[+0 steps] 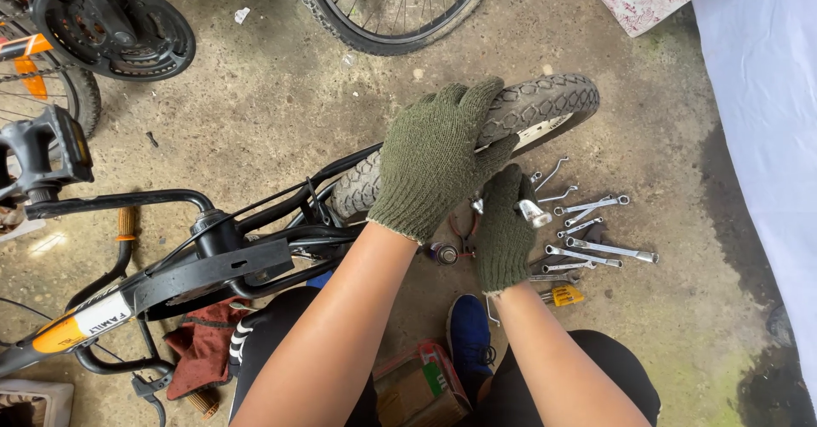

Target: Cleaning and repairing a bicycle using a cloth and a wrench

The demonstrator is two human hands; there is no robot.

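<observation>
Two gloved hands: left hand [434, 159] fingers spread flat on one tyre [545, 104], right hand [504, 223] fingers clamped on one socket [534, 213].

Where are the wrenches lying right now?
The wrenches lie on the concrete floor right of the right hand, just below the small tyre.

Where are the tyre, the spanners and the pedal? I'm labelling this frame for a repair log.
Tyre [545, 99]: head view, on the knobbly tread right of the gloved left hand [434, 159].
Spanners [596, 240]: head view, on the shafts lying on the floor.
Pedal [42, 150]: head view, on the black pedal body.
</observation>
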